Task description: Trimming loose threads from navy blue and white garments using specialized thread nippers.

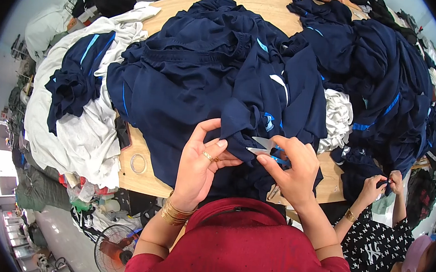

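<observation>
In front of me a heap of navy garments [180, 91] with light-blue and white trim covers the middle of the table. My left hand [202, 163], with a ring and gold bangles, pinches a folded edge of the navy cloth [236, 130] between thumb and fingers. In my right hand [295, 168] is a pair of thread snips [262, 146]. Their silver blades point left and stand apart at the cloth edge. Bits of blue show at the snips' grip, mostly covered by my fingers. Whether a thread lies between the blades is too small to tell.
White cloth [72, 144] is piled on the left, topped by a navy piece [81, 72]. A clear ring [138, 163] lies on the wooden table [146, 180]. White gathered fabric [337, 118] and another navy pile [378, 77] are at right, where a co-worker's hands [379, 185] handle navy cloth.
</observation>
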{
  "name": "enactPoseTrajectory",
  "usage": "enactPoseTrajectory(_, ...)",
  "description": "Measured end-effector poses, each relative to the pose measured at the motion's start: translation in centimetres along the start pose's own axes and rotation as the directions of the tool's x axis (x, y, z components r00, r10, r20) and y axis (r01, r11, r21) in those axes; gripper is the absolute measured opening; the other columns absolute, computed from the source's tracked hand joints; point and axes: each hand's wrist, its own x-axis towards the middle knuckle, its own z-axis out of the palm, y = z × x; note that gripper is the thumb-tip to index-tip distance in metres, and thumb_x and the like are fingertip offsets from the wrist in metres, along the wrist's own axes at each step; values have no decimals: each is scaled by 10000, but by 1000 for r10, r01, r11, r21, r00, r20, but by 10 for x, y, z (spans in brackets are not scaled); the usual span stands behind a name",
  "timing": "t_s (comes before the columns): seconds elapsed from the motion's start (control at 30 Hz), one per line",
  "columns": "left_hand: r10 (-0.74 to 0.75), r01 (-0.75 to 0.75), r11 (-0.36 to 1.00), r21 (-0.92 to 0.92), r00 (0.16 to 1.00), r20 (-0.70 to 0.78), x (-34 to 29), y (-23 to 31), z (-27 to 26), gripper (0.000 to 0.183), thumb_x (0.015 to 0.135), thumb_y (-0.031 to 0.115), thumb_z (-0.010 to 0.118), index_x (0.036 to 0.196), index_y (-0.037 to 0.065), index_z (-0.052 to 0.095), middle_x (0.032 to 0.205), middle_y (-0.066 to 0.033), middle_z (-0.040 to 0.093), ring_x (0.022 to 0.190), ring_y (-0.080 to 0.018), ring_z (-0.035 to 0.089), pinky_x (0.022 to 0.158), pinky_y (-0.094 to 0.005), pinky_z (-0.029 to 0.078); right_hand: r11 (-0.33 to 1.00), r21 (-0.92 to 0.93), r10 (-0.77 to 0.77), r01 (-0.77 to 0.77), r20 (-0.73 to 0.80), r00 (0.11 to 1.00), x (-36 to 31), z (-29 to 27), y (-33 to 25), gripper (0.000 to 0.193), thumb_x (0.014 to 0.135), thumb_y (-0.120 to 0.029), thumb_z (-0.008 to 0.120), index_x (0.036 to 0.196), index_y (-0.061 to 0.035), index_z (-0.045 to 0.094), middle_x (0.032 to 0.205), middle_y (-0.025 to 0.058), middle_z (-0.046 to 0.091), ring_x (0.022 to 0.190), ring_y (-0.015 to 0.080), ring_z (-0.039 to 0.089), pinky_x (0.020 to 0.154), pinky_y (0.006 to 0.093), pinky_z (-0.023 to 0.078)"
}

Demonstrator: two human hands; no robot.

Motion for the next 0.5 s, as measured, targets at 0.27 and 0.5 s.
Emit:
enactPoseTrajectory(0.27,1,-1,1000,5,1000,4,-1,0,-1,335,928,70,446,1249,21,361,996,-160,635,854,-216,658,771,-323,537,997,63,39,-39,10,999,-4,2,0,323,722,-301,751,881,-47,629,669,25,571,532,168,531,495,285,393)
enactPoseTrajectory(0.5,6,-6,1000,4,1000,5,-1,1,-1,342,925,67,446,1252,22,359,1006,-164,633,860,-221,658,779,-334,537,1000,30,7,-7,-13,1000,-4,0,1,327,718,-303,753,879,-46,630,673,28,573,532,173,525,493,291,379)
